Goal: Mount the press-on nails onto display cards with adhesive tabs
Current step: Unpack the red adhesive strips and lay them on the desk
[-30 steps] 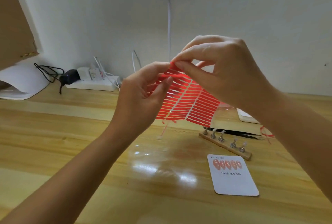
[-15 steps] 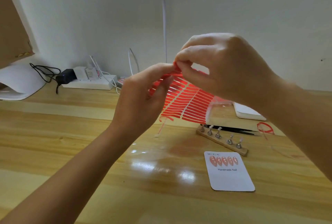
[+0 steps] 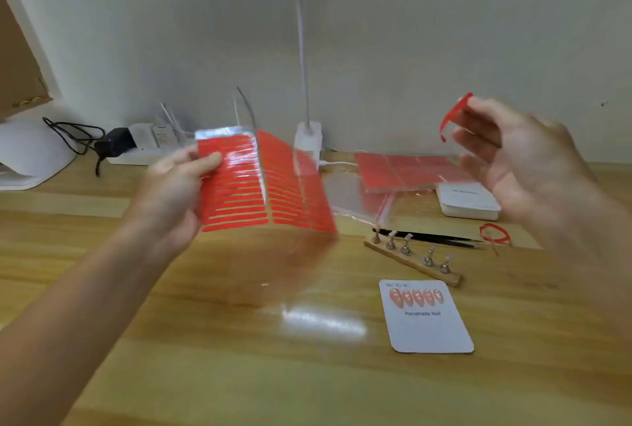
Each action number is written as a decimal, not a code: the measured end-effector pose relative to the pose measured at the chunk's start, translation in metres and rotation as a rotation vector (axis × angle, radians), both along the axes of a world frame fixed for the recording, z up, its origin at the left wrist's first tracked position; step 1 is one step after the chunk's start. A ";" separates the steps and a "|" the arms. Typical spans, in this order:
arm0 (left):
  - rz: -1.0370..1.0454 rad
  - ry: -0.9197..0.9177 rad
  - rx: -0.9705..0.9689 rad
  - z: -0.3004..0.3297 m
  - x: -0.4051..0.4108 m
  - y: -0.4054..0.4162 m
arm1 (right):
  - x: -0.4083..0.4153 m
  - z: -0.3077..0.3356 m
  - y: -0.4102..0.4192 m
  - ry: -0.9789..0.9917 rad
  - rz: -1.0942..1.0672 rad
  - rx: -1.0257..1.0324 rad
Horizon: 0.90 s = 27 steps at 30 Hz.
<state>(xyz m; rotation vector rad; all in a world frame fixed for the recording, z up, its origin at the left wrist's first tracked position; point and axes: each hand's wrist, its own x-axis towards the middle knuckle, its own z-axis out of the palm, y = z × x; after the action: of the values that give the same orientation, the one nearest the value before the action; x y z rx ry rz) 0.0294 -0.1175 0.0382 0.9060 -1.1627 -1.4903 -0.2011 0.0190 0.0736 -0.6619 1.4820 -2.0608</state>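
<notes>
Left hand [image 3: 178, 193]: the red adhesive tab sheet [image 3: 263, 183] is gripped by its left edge, thumb on its face, and held up off the surface [image 3: 205, 357], likely to keep the tabs reachable.
Plastic bag [image 3: 349, 196]: lies open; spare red sheets [image 3: 403, 169] are seen at its mouth.
Nail stand [image 3: 413, 261]: five pegs, tips too small to tell.
Display card [image 3: 427, 319]: lies flat, five nails [image 3: 415, 297] already mounted in a row.
Right hand [image 3: 513, 159]: a peeled red strip [image 3: 451, 116] is pinched at the fingertips, apart from the sheet, apparently to be set aside.
</notes>
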 end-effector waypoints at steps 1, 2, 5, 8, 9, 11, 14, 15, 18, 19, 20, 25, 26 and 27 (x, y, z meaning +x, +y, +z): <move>0.000 -0.025 0.088 -0.006 0.006 -0.004 | -0.004 -0.006 0.007 0.026 -0.006 0.025; -0.009 -0.068 0.163 -0.012 0.012 -0.006 | -0.007 -0.012 0.014 0.059 -0.012 0.051; -0.117 -0.200 0.379 -0.028 0.024 -0.003 | -0.011 -0.029 0.031 0.152 -0.010 0.102; -0.194 -0.308 0.393 -0.037 0.028 0.000 | -0.013 -0.044 0.046 0.269 0.003 0.147; -0.194 -0.357 0.345 -0.038 0.027 -0.001 | -0.012 -0.049 0.050 0.316 0.007 0.161; -0.167 -0.462 0.249 -0.039 0.024 -0.002 | -0.011 -0.059 0.057 0.406 0.006 0.172; -0.107 -0.673 0.007 -0.043 0.019 -0.002 | -0.007 -0.070 0.066 0.528 -0.011 0.188; -0.077 -0.724 -0.094 -0.046 0.017 -0.003 | -0.007 -0.073 0.068 0.555 -0.015 0.199; 0.005 -0.797 -0.295 -0.056 0.008 -0.003 | -0.005 -0.079 0.071 0.615 -0.020 0.220; 0.013 -0.813 -0.324 -0.060 0.005 -0.004 | -0.005 -0.081 0.071 0.625 -0.022 0.222; 0.011 -0.821 -0.341 -0.063 0.001 -0.004 | -0.005 -0.083 0.070 0.632 -0.026 0.223; 0.025 -1.036 -0.582 -0.069 -0.002 -0.002 | -0.004 -0.089 0.070 0.718 -0.043 0.202; 0.048 -1.126 -0.673 -0.067 -0.001 0.000 | -0.003 -0.091 0.069 0.749 -0.049 0.195; 0.070 -1.175 -0.773 -0.063 -0.001 0.004 | -0.002 -0.092 0.069 0.796 -0.057 0.190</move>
<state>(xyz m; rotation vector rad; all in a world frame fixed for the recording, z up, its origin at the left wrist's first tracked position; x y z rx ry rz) 0.0284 -0.1138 -0.0249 1.2274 -2.2673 -0.2162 -0.2030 0.0877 -0.0186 -1.4805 2.0933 -1.7279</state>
